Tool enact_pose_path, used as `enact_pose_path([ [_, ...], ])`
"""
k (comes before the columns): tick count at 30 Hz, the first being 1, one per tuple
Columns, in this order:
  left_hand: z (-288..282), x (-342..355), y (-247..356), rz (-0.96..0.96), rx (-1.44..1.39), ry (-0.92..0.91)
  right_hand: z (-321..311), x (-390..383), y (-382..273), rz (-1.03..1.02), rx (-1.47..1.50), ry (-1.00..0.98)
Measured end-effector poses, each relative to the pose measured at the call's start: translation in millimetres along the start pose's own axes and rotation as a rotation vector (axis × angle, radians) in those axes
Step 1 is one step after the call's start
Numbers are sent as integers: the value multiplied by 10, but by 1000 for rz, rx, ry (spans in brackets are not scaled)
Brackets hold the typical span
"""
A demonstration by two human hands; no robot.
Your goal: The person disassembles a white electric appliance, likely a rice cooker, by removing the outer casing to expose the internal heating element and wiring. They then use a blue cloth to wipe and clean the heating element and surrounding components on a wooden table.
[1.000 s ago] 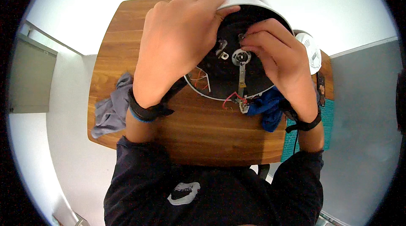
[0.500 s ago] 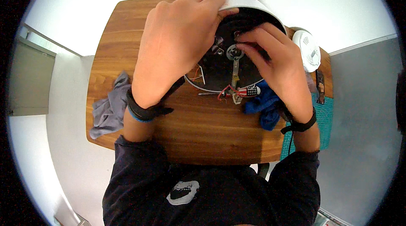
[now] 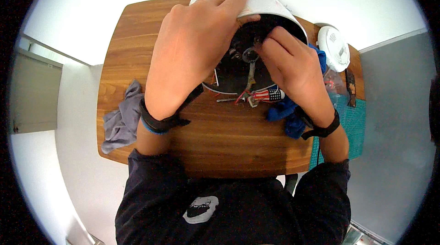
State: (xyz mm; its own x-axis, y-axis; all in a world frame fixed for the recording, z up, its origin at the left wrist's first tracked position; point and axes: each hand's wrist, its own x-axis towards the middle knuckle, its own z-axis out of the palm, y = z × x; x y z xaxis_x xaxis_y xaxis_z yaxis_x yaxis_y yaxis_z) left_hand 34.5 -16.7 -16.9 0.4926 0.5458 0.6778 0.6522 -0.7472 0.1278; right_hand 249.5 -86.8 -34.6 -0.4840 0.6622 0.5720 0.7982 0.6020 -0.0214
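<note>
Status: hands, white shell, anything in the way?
Left hand grips shell by its upper edge. Right hand inside, grip unclear. Shell tipped, opening toward wearer. Striped handle, blue cloth close by; neither blocks the hands.

Grey cloth (image 3: pixel 123 123) left, teal mat (image 3: pixel 352 123) right

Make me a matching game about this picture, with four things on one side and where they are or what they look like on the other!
1. Left hand
2. Right hand
3. Cloth
4. Mat

A. Grey, crumpled at the left side of the table
B. Reaching into the white shell
C. Flat and teal, at the table's right side
D. Gripping the white shell's rim

Pairs: 1-D, 2-B, 3-A, 4-C
</note>
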Motion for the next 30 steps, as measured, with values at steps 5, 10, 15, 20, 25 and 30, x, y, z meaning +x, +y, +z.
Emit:
enact_pose_path([
  [5, -5, 12, 67, -53, -35, -4, 34, -26, 23, 102, 56, 16],
  [10, -13, -11, 89, -67, -49, -41, 87, 3, 61, 186, 141, 1],
  [15, 120, -53, 82, -91, 39, -46, 242, -32, 145, 206, 202, 62],
  [20, 135, -7, -75, -185, 20, -42, 318, -18, 13, 362, 287, 116],
  [25, 45, 34, -192, -321, -39, -69, 447, 57, -84, 405, 333, 157],
  [30, 129, 12, -256, -372, -20, -33, 549, 186, -121, 425, 292, 116],
])
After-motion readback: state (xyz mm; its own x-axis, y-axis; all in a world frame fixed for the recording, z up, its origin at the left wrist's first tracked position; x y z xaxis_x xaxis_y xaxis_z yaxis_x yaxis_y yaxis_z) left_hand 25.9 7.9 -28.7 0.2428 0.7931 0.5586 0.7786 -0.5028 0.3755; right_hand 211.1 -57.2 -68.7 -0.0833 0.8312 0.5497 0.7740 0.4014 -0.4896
